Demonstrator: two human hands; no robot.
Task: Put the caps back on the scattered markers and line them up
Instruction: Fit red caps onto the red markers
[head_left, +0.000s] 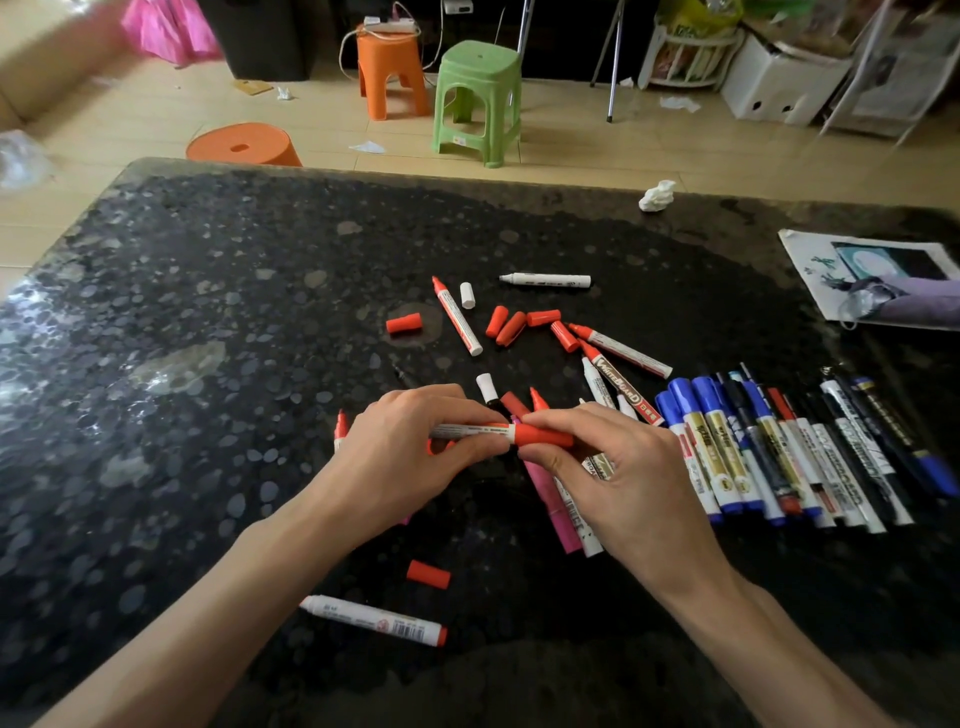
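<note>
left hand (410, 441): centre of the frame, fingers and thumb curled round the white barrel of the held marker (467, 430), keeping it level just above the table (208, 312).
right hand (613, 467): just right of centre, pinching the red cap (545, 436), which sits on the marker's tip end; whether it is fully seated cannot be told.
handling: probably light, stiff plastic with a smooth, slightly slippery barrel; not fragile, but the exposed tips could smear.
where to hold: mid-barrel with one hand and the cap's closed end with the other, pushing straight along the axis.
loose caps (511, 325): a red cluster above the hands, with another cap (428, 574) lying lower centre.
uncapped markers (457, 322): spread above and right of the hands; the round bodies will likely roll if nudged.
lined-up row (779, 457): right of the frame, capped markers side by side, touching, beside the right hand.
edges: the far table edge runs across the upper frame; the row sits well in from it.
open room: bare dark tabletop fills the left half; a printed sheet (810, 260) lies at upper right.
</note>
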